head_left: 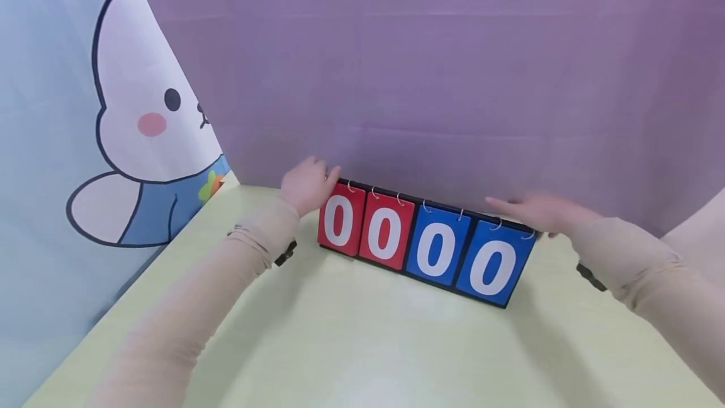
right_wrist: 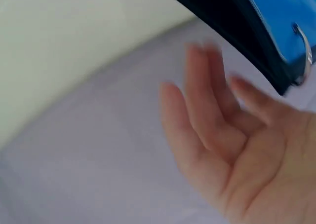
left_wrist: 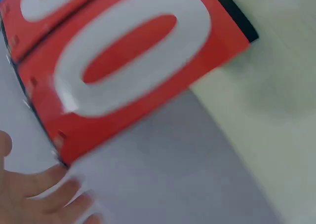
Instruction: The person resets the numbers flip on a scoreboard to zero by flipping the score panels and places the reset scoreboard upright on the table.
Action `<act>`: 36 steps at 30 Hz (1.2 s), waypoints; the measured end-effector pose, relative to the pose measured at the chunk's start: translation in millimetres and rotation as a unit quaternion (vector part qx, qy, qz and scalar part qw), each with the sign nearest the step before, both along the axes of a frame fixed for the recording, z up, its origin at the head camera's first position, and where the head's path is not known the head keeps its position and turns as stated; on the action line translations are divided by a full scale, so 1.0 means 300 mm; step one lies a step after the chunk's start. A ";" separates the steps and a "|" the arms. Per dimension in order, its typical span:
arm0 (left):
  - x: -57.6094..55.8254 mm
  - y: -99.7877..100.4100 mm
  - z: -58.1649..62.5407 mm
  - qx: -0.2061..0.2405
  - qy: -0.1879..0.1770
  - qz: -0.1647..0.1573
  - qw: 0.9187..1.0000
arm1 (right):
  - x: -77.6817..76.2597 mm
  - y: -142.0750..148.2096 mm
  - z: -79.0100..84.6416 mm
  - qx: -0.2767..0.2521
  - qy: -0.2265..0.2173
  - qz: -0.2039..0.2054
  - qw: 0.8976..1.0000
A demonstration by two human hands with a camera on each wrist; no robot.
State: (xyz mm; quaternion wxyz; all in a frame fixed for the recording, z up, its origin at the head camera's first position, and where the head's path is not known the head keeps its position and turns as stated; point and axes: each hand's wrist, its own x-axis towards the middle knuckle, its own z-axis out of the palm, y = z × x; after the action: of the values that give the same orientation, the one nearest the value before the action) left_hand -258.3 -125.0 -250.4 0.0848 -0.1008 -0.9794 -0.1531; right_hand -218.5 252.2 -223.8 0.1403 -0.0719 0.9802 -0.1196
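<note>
A flip scoreboard (head_left: pixel 409 239) stands tilted on the table near the purple backdrop, its two red and two blue number cards all showing a white 0. Small metal rings hold the cards along its black top edge. My left hand (head_left: pixel 308 184) is at the top left corner of the scoreboard; in the left wrist view its fingers (left_wrist: pixel 52 184) are spread, with one fingertip right at that corner. At the other end, my right hand (head_left: pixel 544 211) lies along the top edge. From the right wrist, its fingers (right_wrist: pixel 197 105) appear loosely bent beside the black back edge, gripping nothing.
The pale yellow-green table (head_left: pixel 362 345) extends in front of the scoreboard. Close behind rises a purple cloth backdrop (head_left: pixel 396 68). A light blue cloth with a cartoon rabbit (head_left: pixel 141 99) hangs on the left.
</note>
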 end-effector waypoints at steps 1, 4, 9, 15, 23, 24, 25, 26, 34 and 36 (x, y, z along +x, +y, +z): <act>-0.014 -0.012 -0.001 0.017 -0.031 0.021 0.999 | 0.002 0.013 -0.004 -0.018 -0.027 -0.012 0.999; -0.051 -0.036 -0.005 0.076 -0.107 0.064 0.989 | 0.002 0.031 -0.016 -0.071 -0.069 -0.044 0.994; -0.068 -0.055 -0.022 0.134 -0.144 0.083 0.977 | -0.011 0.027 -0.038 -0.151 -0.073 -0.071 0.983; -0.081 -0.069 -0.051 0.215 -0.185 0.094 0.954 | -0.051 0.022 -0.077 -0.218 -0.069 -0.119 0.966; -0.101 -0.048 -0.068 0.275 -0.185 0.139 0.933 | -0.148 -0.017 -0.103 -0.341 -0.026 -0.186 0.921; -0.105 -0.040 -0.069 0.281 -0.185 0.144 0.931 | -0.161 -0.017 -0.107 -0.354 -0.016 -0.190 0.916; -0.108 -0.031 -0.069 0.285 -0.185 0.146 0.929 | -0.175 -0.016 -0.111 -0.361 -0.005 -0.198 0.911; -0.113 -0.024 -0.067 0.288 -0.185 0.147 0.928 | -0.189 -0.016 -0.116 -0.374 0.005 -0.207 0.904; -0.156 0.018 -0.052 0.279 -0.164 0.143 0.935 | -0.264 -0.017 -0.128 -0.421 0.059 -0.268 0.865; -0.160 0.014 -0.064 0.293 -0.162 0.149 0.931 | -0.271 -0.022 -0.135 -0.418 0.062 -0.267 0.866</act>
State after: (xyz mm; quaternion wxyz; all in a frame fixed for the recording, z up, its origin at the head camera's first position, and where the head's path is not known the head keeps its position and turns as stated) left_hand -306.2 -120.6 -269.5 -0.0273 0.1019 -0.8953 -0.4328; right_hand -300.0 245.5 -264.2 -0.0008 0.1330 0.8272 -0.5459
